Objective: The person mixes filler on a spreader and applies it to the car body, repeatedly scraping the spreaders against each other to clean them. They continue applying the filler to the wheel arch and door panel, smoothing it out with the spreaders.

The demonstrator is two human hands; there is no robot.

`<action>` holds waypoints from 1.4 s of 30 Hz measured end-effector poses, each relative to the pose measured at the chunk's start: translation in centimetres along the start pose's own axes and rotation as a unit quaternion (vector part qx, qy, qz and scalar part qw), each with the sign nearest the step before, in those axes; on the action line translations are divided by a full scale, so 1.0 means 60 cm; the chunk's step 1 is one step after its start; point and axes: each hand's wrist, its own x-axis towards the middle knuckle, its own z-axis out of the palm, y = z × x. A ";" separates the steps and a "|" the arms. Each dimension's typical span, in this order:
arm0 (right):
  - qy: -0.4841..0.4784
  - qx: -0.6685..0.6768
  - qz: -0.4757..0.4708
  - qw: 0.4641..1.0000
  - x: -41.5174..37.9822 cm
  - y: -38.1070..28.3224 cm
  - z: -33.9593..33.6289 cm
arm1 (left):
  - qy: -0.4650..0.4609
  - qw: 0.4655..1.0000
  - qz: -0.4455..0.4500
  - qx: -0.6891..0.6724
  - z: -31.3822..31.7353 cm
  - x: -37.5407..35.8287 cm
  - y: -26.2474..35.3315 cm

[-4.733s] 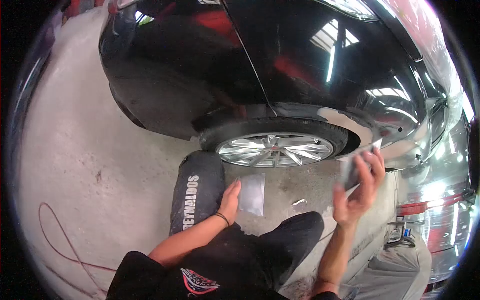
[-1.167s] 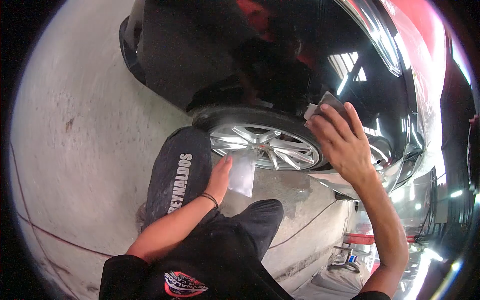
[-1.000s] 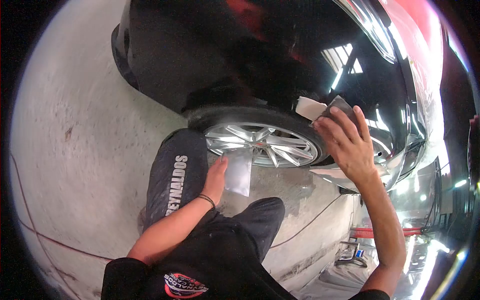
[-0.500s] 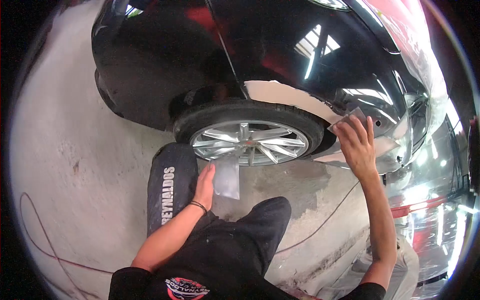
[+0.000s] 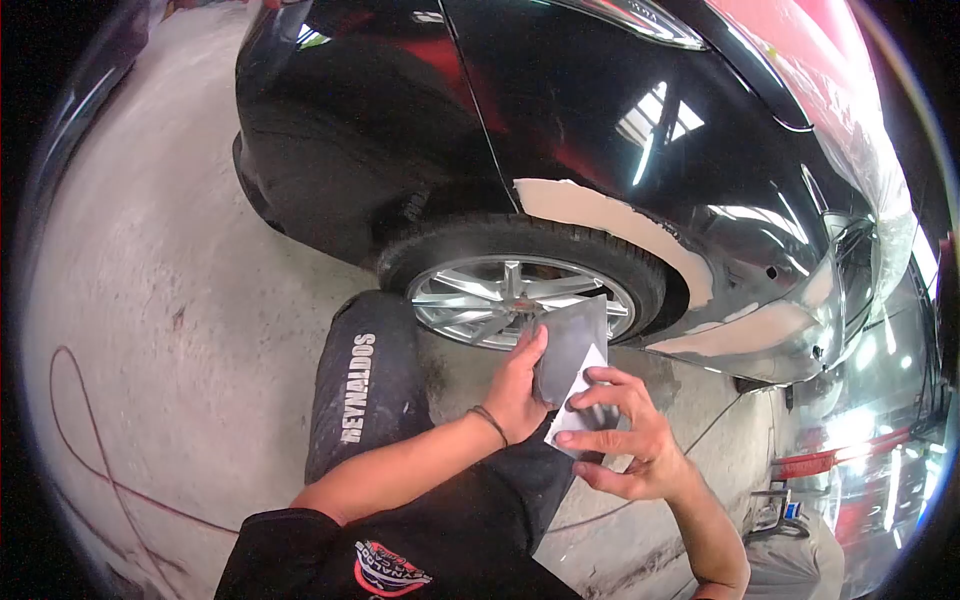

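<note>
My left hand (image 5: 519,388) grips a flat grey plate (image 5: 572,345) by its left edge, in front of the wheel. Against the plate's lower right side, my right hand (image 5: 635,432) pinches a small white spreader (image 5: 577,400) between thumb and fingers. Behind them is the silver wheel (image 5: 470,290) of a black car (image 5: 560,100). Smooth beige filler (image 5: 600,215) lines the arch above the tyre, and another beige patch (image 5: 750,332) covers the lower body to the right.
A thin hose (image 5: 90,440) loops over the concrete floor (image 5: 180,260) at left. Plastic sheeting (image 5: 850,110) hangs over the car's right side. A red bar (image 5: 840,458) and a covered object (image 5: 790,560) are at the lower right.
My right hand has left the filler above the arch and come down to the plate with the spreader. My left hand has moved right with the plate, now tilted. The view has shifted.
</note>
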 end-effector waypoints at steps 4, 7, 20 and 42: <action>-0.028 -0.078 -0.001 0.997 0.020 0.016 -0.022 | -0.006 1.000 0.023 -0.014 0.004 -0.020 0.030; -0.041 -0.196 0.016 0.980 0.040 0.026 -0.050 | -0.007 0.999 0.031 -0.019 -0.019 -0.038 0.055; -0.098 -0.504 -0.157 0.843 0.293 -0.018 -0.074 | 0.145 0.986 0.018 0.077 -0.245 -0.021 0.077; 0.028 -0.062 0.026 0.997 0.044 -0.019 -0.009 | 0.035 0.998 0.023 0.044 -0.081 -0.032 0.048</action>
